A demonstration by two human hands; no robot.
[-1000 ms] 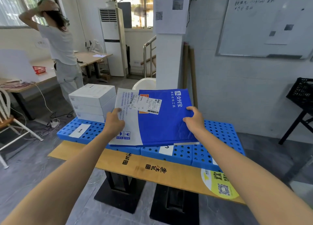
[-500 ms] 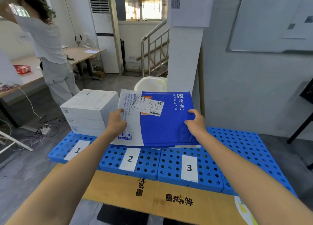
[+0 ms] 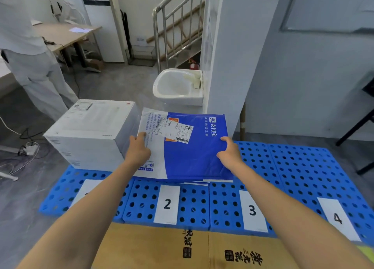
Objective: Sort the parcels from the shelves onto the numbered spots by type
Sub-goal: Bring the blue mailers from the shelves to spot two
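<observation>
A flat blue and white mailer envelope point(image 3: 190, 155) with a shipping label lies at the back of spot 2 point(image 3: 167, 204), on top of other flat envelopes whose edges show beneath it. My left hand point(image 3: 138, 149) grips its left white edge and my right hand point(image 3: 229, 152) grips its right blue edge. A stack of white boxes point(image 3: 91, 131) stands on spot 1, just left of the envelope. The blue perforated panels point(image 3: 303, 167) carry paper labels 2, 3 point(image 3: 252, 210) and 4 point(image 3: 337, 218); my left forearm hides label 1.
The panels rest on a wooden table point(image 3: 162, 248). Behind it stand a white sink point(image 3: 178, 86), a white pillar point(image 3: 232, 66) and a metal stair rail point(image 3: 178, 16). A person in light clothes point(image 3: 30, 62) stands at the far left by a desk. Cables point(image 3: 26, 147) lie on the floor.
I have stepped closer and my view has tilted down. The envelope in both hands has come down onto the back of spot 2. Label 4 has come into view.
</observation>
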